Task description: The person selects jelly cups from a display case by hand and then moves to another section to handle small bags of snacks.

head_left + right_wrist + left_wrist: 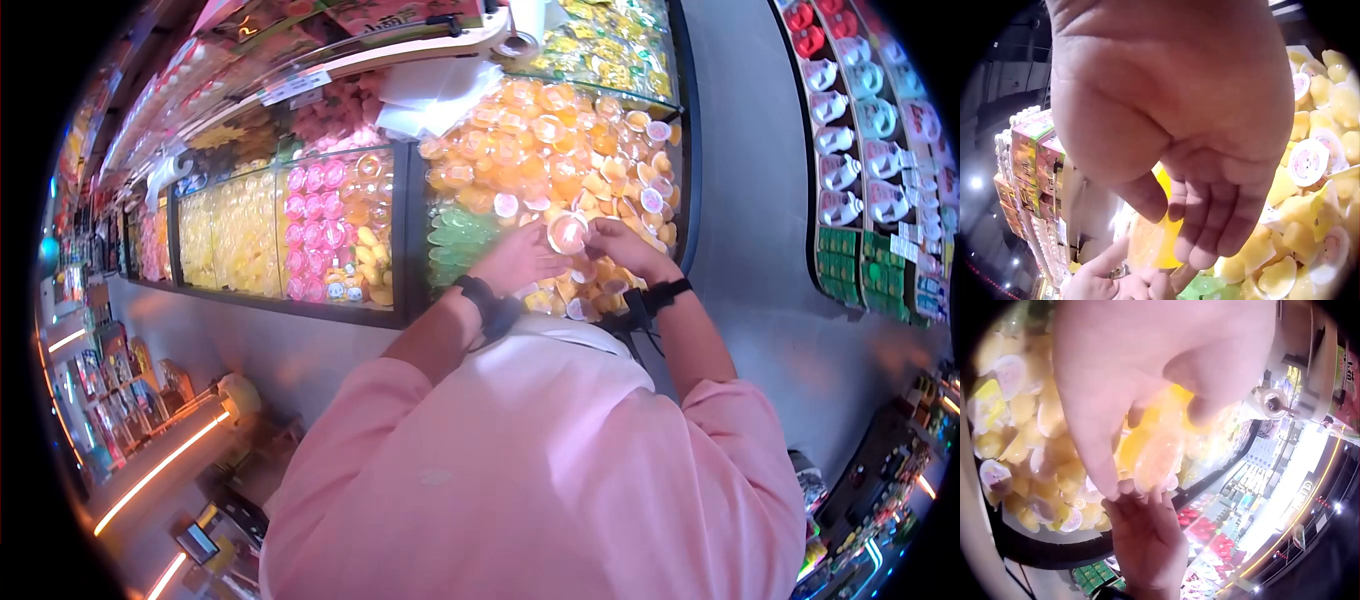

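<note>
Between the two hands a jelly cup [568, 233] is held up over a bin of cups, its round lid facing up and catching the light. Its yellow-orange body shows in the left wrist view below the left palm. My left hand [522, 260] holds it from the left, thumb at one side and fingers round the other. From the right, my right hand [628, 248] pinches the edge with thumb and fingertips. In the right wrist view the same jelly cup [1150, 240] lies partly hidden behind the right thumb, with left fingertips beneath.
Loose orange and yellow jelly cups [560, 130] fill the bin below. Green jelly cups [458, 240] lie at its left. Further left are pink cups [318, 230] in another compartment. A dark bin rim [690, 200] runs along the right. Plastic bags [435, 95] hang behind.
</note>
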Available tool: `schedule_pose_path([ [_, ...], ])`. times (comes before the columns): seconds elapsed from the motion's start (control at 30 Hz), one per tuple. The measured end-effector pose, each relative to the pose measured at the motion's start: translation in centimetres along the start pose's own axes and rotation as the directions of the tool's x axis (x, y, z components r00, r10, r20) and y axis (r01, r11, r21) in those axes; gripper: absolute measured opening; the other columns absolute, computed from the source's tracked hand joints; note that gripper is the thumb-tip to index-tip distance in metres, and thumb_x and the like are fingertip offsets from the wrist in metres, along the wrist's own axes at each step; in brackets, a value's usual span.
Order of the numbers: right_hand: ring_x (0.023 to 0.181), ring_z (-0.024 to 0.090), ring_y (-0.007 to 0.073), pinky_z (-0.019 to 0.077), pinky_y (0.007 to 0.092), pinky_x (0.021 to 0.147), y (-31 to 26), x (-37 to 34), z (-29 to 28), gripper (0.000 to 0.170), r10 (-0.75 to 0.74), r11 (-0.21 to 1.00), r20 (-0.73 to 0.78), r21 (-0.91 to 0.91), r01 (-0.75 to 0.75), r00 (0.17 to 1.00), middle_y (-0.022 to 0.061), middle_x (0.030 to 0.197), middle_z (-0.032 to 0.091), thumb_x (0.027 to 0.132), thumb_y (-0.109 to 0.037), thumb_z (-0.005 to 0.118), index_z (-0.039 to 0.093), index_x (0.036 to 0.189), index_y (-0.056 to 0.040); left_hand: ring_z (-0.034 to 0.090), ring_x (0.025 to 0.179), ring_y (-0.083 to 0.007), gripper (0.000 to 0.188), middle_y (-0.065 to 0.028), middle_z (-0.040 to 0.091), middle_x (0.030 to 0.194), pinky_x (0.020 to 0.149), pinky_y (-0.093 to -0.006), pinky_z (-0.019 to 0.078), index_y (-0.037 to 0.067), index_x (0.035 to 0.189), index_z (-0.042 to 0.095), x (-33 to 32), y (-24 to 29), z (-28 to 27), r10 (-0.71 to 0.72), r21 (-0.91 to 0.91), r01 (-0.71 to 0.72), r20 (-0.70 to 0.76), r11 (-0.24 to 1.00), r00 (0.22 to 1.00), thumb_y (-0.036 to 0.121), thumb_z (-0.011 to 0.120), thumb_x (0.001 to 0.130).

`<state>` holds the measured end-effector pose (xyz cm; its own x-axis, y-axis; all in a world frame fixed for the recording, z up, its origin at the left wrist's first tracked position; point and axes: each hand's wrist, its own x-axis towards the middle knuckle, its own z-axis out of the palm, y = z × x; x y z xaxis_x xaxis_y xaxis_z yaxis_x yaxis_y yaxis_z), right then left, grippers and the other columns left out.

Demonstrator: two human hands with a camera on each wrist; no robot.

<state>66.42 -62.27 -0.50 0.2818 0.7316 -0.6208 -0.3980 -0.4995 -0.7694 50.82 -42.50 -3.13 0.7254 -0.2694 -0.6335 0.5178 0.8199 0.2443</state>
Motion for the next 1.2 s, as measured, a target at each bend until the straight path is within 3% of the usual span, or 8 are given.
schedule_pose_path([
  [0.13, 0.078, 0.059, 0.0081, 0.0488, 0.0247, 0.073, -2.4, 0.0, 1.0, 0.012, -0.033, 0.996, 0.166, -0.072, 0.046, 0.985, -0.0021, 0.083, 0.063, 0.101, -0.017, 0.059, 0.063, 0.099, -0.0054, 0.065, 0.118, -0.0273, 0.054, -0.0155, 0.062, 0.132, 0.098, -0.0370, 0.0552, 0.004, 0.144, 0.045, -3.2, 0.7, 3.2, 0.216, 0.422, -0.253, 0.134, 0.871, 0.967, 0.044, 0.039, 0.109],
  [0.33, 0.080, 0.061, 0.0099, 0.0509, 0.0260, 0.076, -4.7, 4.4, 3.7, 0.021, -0.191, 0.980, 0.044, -0.052, 0.193, 0.981, 0.0005, 0.091, 0.066, 0.101, -0.022, 0.063, 0.065, 0.110, -0.0036, 0.059, 0.122, -0.0212, 0.046, -0.0131, 0.059, 0.133, 0.100, -0.0346, 0.0521, 0.003, 0.143, 0.045, -5.1, 3.7, 1.0, 0.498, -0.020, -0.501, -0.070, 0.865, 0.864, 0.023, 0.057, 0.104],
  [0.4, 0.083, 0.063, 0.0113, 0.0529, 0.0270, 0.078, -6.3, 4.5, 4.9, 0.021, -0.196, 0.980, -0.003, -0.039, 0.195, 0.981, 0.0029, 0.098, 0.068, 0.101, -0.020, 0.061, 0.066, 0.112, -0.0031, 0.059, 0.121, -0.0198, 0.048, -0.0129, 0.059, 0.132, 0.099, -0.0348, 0.0517, 0.002, 0.144, 0.044, -4.0, 6.1, -0.5, 0.727, 0.467, -0.604, -0.134, 0.645, 0.673, 0.020, 0.061, 0.102],
  [0.53, 0.084, 0.064, 0.0114, 0.0535, 0.0278, 0.076, -4.4, 7.3, 5.4, 0.020, -0.215, 0.976, -0.011, -0.038, 0.214, 0.977, 0.0030, 0.097, 0.068, 0.101, -0.019, 0.060, 0.065, 0.114, -0.0034, 0.058, 0.125, -0.0257, 0.053, -0.0151, 0.058, 0.136, 0.107, -0.0370, 0.0449, 0.002, 0.139, 0.048, -2.9, 11.0, -0.9, 0.914, 0.805, -0.533, -0.028, 0.261, 0.405, 0.019, 0.070, 0.094],
  [0.63, 0.083, 0.064, 0.0118, 0.0541, 0.0282, 0.075, -4.2, 7.6, 6.4, 0.020, -0.196, 0.979, -0.020, -0.055, 0.194, 0.980, 0.0029, 0.095, 0.068, 0.101, -0.017, 0.060, 0.065, 0.114, -0.0036, 0.062, 0.116, -0.0214, 0.052, -0.0152, 0.062, 0.129, 0.098, -0.0334, 0.0502, 0.003, 0.138, 0.052, -1.7, 13.7, -1.9, 0.953, 0.978, -0.206, 0.090, -0.029, 0.291, 0.018, 0.073, 0.092],
  [0.67, 0.082, 0.065, 0.0118, 0.0542, 0.0283, 0.075, -4.3, 7.3, 6.4, 0.019, -0.174, 0.984, -0.023, -0.053, 0.173, 0.984, 0.0030, 0.094, 0.068, 0.101, -0.016, 0.060, 0.065, 0.114, -0.0037, 0.062, 0.117, -0.0317, 0.051, -0.0173, 0.063, 0.127, 0.099, -0.0381, 0.0485, 0.005, 0.132, 0.057, -1.8, 13.9, -1.3, 0.963, 0.989, -0.085, 0.141, -0.125, 0.230, 0.016, 0.076, 0.086],
  [0.77, 0.081, 0.065, 0.0123, 0.0545, 0.0285, 0.074, -3.3, 6.8, 5.7, 0.020, -0.143, 0.990, -0.044, -0.017, 0.143, 0.989, 0.0043, 0.093, 0.068, 0.101, -0.015, 0.059, 0.065, 0.117, -0.0035, 0.057, 0.119, -0.0393, 0.051, -0.0179, 0.062, 0.126, 0.103, -0.0429, 0.0456, 0.006, 0.130, 0.059, -0.9, 14.8, -1.1, 0.935, 0.971, -0.027, 0.238, -0.239, 0.262, 0.014, 0.076, 0.083],
  [1.2, 0.082, 0.062, 0.0121, 0.0513, 0.0272, 0.075, -1.4, 5.8, 4.3, 0.025, -0.108, 0.994, -0.157, 0.011, 0.112, 0.982, 0.0038, 0.094, 0.068, 0.099, -0.013, 0.057, 0.065, 0.122, -0.0055, 0.061, 0.117, -0.0273, 0.057, -0.0177, 0.059, 0.129, 0.095, -0.0367, 0.0520, 0.002, 0.136, 0.049, -2.6, 11.7, -3.7, 0.968, 0.988, -0.149, 0.079, -0.044, 0.240, 0.005, 0.074, 0.085],
])
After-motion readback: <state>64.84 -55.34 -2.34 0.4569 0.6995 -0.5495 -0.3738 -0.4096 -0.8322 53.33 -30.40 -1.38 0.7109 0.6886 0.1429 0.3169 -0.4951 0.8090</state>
